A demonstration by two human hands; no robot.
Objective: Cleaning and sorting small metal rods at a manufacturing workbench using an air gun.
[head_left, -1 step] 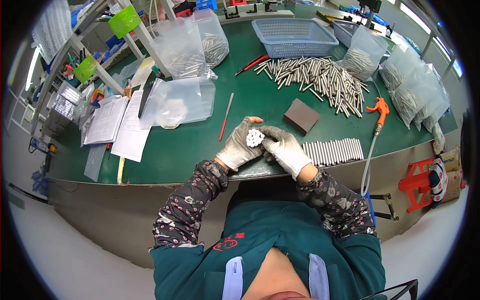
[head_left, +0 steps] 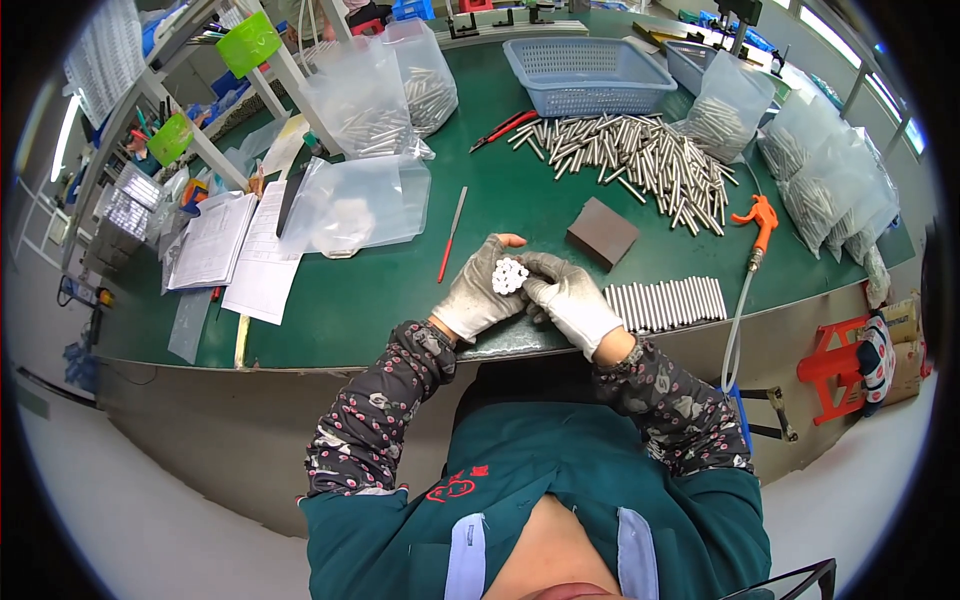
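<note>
A bundle of metal rods [head_left: 509, 276] is held end-up between my gloved hands, its pale round ends facing me. My left hand [head_left: 476, 292] is wrapped round the bundle from the left. From the right, the bent fingers of my right hand [head_left: 572, 300] close on the bundle's edge; how far each finger reaches is hidden. Just right of my right hand lies a row of metal rods [head_left: 668, 304], side by side near the table's front edge. A dark brown block [head_left: 603, 233] sits beyond that hand. Left of my left hand lies a thin file with a red handle [head_left: 453, 233].
A big loose pile of rods [head_left: 640, 160] lies before a blue basket [head_left: 590, 78]. Red-handled pliers [head_left: 503, 131] and an orange air gun [head_left: 760, 222] flank it. Bags of rods [head_left: 815, 190] stand right; plastic bags [head_left: 365, 205] and papers [head_left: 262, 255] lie left.
</note>
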